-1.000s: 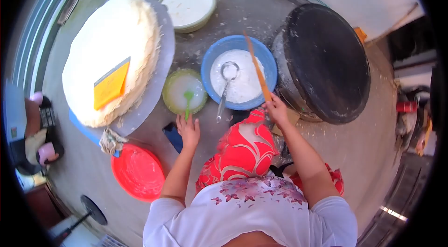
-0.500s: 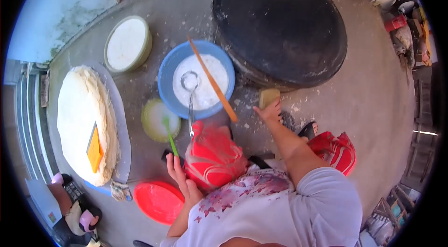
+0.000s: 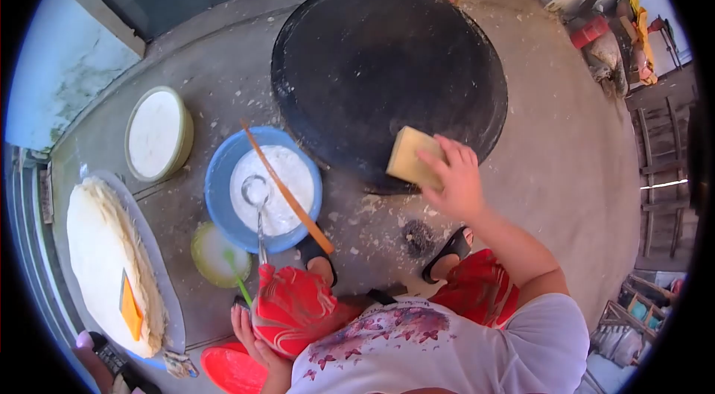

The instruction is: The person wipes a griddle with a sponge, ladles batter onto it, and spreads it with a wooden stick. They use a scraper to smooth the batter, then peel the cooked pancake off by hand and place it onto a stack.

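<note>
My right hand [image 3: 458, 179] grips a yellow sponge block [image 3: 408, 156] at the near edge of a big round black griddle [image 3: 372, 66]. Whether the sponge touches the surface is hard to tell. My left hand [image 3: 255, 340] is beside my left knee, its fingers stretched out and nothing seen in it. Close to it a green-handled tool [image 3: 244, 290] leans in a yellow-green bowl [image 3: 199, 260] of whitish liquid. A blue basin [image 3: 216, 204] of white batter holds a metal ladle [image 3: 261, 226], and a wooden stick [image 3: 283, 189] lies across it.
To the left lies a stack of thin pale flatbreads [image 3: 97, 260] with an orange scraper [image 3: 132, 312] on top. Behind it stands a tub [image 3: 185, 144] with white contents. A red basin [image 3: 231, 368] is near my left hand. A dark scouring pad [image 3: 417, 237] lies between my feet.
My right hand has lifted the sponge from the floor beside the griddle up to its near edge. The view has shifted, so the griddle sits more central. My left hand stays by the knee.
</note>
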`<state>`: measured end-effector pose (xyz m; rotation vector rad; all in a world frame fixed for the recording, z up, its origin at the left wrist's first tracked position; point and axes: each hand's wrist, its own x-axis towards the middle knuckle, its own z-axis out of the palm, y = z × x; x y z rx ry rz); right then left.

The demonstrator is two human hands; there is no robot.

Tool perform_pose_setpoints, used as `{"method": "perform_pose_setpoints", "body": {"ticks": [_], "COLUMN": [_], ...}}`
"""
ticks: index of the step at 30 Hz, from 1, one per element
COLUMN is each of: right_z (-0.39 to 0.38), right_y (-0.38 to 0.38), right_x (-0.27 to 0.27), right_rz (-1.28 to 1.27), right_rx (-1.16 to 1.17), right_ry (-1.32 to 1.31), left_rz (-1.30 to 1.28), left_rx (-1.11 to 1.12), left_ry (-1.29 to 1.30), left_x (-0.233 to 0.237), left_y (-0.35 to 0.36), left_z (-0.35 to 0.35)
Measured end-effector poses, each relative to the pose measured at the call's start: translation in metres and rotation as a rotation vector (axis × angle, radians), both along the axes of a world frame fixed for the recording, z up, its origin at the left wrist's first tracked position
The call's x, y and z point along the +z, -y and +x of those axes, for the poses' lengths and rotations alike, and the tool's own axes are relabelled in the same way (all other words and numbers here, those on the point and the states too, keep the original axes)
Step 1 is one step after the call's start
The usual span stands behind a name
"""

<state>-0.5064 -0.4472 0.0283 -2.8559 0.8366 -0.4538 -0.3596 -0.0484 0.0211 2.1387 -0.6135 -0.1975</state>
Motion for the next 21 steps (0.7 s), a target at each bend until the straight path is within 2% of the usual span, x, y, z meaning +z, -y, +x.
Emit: {"method": "perform_pose_setpoints", "body": {"ticks": [3,5,7,9,11,13,14,15,16,17,18,20,21], "right_z": [0.003,0.01,0.017,0.038,0.071,0.115,0.126,0.121,0.104,0.089,0.071,0.056,0.056], "right_y": [0.072,0.145,0.232,0.307,0.337,0.303,0.247,0.19,0.152,0.112,0.109,0.187,0.24], "right_x": [-0.022,-0.044,-0.058,-0.057,-0.046,-0.057,-0.04,-0.034,-0.05,-0.029,-0.024,-0.037,-0.041], "right_rz": [-0.12,-0.285,-0.316,-0.207,-0.076,-0.137,-0.138,-0.147,-0.071,-0.075,0.028,0.113,-0.115], "right_rx": [0.046,-0.084,-0.275,-0.647,-0.747,-0.533,-0.293,0.0,0.157,0.364,0.406,0.284,0.16], "right_ry": [-0.1,-0.122,-0.177,-0.324,-0.255,-0.232,-0.275,-0.068,-0.119,0.096,0.076,-0.045,-0.089], "left_rz": [0.009,0.054,0.093,0.118,0.138,0.155,0.16,0.165,0.155,0.143,0.156,0.177,0.179], "left_rx": [-0.006,-0.022,-0.044,-0.064,-0.081,-0.108,-0.119,-0.129,-0.138,-0.146,-0.151,-0.163,-0.156], "left_ry": [0.001,0.016,0.042,0.068,0.083,0.098,0.094,0.09,0.087,0.082,0.093,0.144,0.149], "left_x": [0.001,0.007,0.011,0.016,0.018,0.02,0.02,0.02,0.02,0.02,0.02,0.015,0.014], "left_y": [0.01,0.021,0.032,0.045,0.058,0.072,0.08,0.087,0.095,0.102,0.11,0.114,0.117], "left_z": [0.004,0.006,0.008,0.011,0.011,0.016,0.018,0.022,0.025,0.03,0.033,0.039,0.041]}}
